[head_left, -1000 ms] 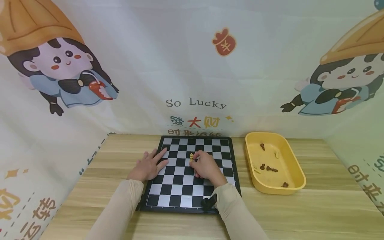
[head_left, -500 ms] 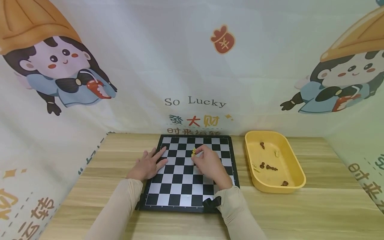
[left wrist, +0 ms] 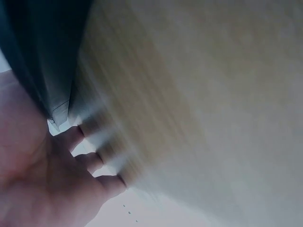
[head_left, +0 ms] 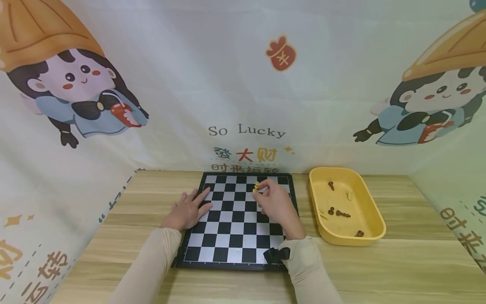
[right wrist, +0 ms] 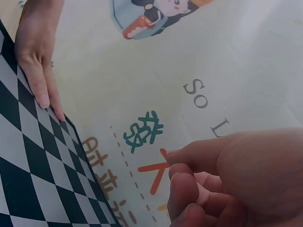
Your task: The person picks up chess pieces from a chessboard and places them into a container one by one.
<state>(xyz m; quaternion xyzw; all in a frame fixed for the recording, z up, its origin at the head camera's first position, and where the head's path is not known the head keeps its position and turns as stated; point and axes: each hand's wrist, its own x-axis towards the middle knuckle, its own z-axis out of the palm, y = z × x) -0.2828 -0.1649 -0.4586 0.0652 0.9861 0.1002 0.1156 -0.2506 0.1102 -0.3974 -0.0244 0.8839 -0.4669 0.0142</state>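
Observation:
A small yellow chess piece (head_left: 256, 187) is pinched between the thumb and fingertips of my right hand (head_left: 277, 200), over the far right part of the black-and-white chessboard (head_left: 235, 240). The right wrist view shows that hand (right wrist: 227, 175) with its fingers curled, but the piece is hidden there. My left hand (head_left: 187, 212) rests on the board's left edge with fingers spread. Seen from the left wrist, the palm (left wrist: 42, 184) and fingers lie beside the dark board side (left wrist: 52, 52), some fingers on the wood.
Right of the board stands a yellow plastic tub (head_left: 370, 207) holding several brown and pale yellow chess pieces. Both rest on a wood-grain table (head_left: 414, 266). A printed white cloth (head_left: 190, 84) hangs behind and at the sides.
My right hand has moved right and toward the back of the board, carrying the yellow chess piece. The left hand has stayed in place.

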